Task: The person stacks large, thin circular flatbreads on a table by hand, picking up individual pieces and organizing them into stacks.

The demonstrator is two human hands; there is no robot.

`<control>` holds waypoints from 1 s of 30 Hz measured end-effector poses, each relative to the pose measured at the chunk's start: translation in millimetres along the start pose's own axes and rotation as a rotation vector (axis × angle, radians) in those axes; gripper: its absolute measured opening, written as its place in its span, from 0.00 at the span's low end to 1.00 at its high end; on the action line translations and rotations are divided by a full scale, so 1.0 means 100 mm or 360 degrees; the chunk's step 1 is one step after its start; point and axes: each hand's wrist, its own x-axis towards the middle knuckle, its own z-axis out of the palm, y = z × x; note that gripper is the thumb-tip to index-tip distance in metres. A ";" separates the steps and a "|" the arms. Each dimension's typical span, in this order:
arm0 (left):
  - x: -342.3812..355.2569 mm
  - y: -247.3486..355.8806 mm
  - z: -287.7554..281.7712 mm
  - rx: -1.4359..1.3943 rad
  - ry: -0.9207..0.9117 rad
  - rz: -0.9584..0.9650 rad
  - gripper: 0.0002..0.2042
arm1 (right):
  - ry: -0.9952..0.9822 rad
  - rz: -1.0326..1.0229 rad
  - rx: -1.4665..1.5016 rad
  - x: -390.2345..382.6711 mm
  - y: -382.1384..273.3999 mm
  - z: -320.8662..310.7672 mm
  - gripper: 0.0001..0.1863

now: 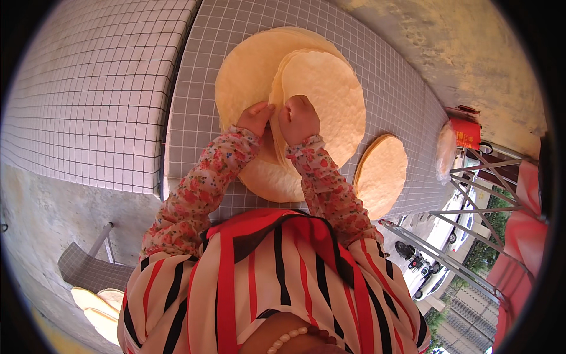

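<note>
Two layers of large, thin, round flatbreads lie on the grey tiled table (199,76) in front of me. The lower, wider pile of flatbreads (244,68) is partly covered by a smaller upper stack of flatbreads (324,82), set toward the right. My left hand (256,118) is closed, its fingertips pinching at the left edge of the upper stack. Close beside it, my right hand (299,120) is curled with its thumb and fingers gripping that same edge from above. The gripped sheets are partly hidden behind my fingers.
Another flatbread stack (383,171) lies to the right near the table's front edge. Beyond it are a clear plastic bag (446,152) and a red box (466,133). A pale tiled surface (94,88) adjoins on the left. More flatbreads (101,321) sit at lower left.
</note>
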 end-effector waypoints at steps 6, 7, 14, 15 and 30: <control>0.01 -0.05 -0.04 0.0487 0.0087 0.0206 0.12 | -0.0042 0.0161 0.0168 0.06 -0.09 0.05 0.07; -0.04 0.01 0.05 0.0645 0.0129 0.0240 0.12 | -0.0061 0.0227 0.0239 0.05 -0.05 0.04 0.07; -0.16 -0.06 0.21 0.0502 0.0115 0.0310 0.13 | -0.0289 0.0647 0.0663 0.08 0.08 -0.11 0.12; -0.14 -0.08 0.21 0.0427 0.0121 0.0293 0.13 | -0.0316 0.0790 0.0831 0.05 0.06 -0.15 0.13; -0.23 -0.34 0.28 -0.0273 0.0429 -0.0366 0.15 | -0.0968 0.1825 0.2585 -2.11 0.62 -0.67 0.15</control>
